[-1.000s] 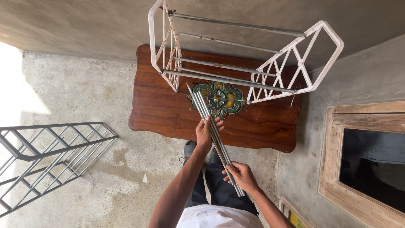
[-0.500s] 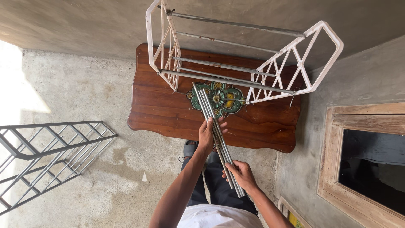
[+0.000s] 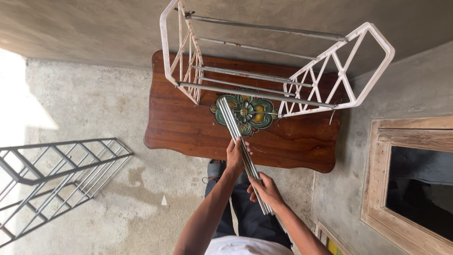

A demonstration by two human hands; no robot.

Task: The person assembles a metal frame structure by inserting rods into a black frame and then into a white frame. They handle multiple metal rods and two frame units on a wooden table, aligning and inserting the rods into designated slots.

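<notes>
Several thin grey metal rods (image 3: 237,135), bundled, held in both hands. My left hand (image 3: 234,156) is wrapped round the bundle near its middle, fingers curled tight. My right hand (image 3: 265,190) grips the near end, closer to my body, fingers closed around it too. The far tips of the rods reach out past the left hand, over the green flower inlay (image 3: 247,112) of the wooden table (image 3: 188,123), just below the white rack frame (image 3: 278,71) standing on it.

My read: rods are stiff, light, smooth, so likely to slide against each other if the grip loosens. Long lever, so a two-point hold is right: one hand mid-length, one at the end. Loose ends could splay or snag the rack's crossbars.

Off to my left, a dark metal frame (image 3: 52,174) on the concrete floor (image 3: 94,108).
</notes>
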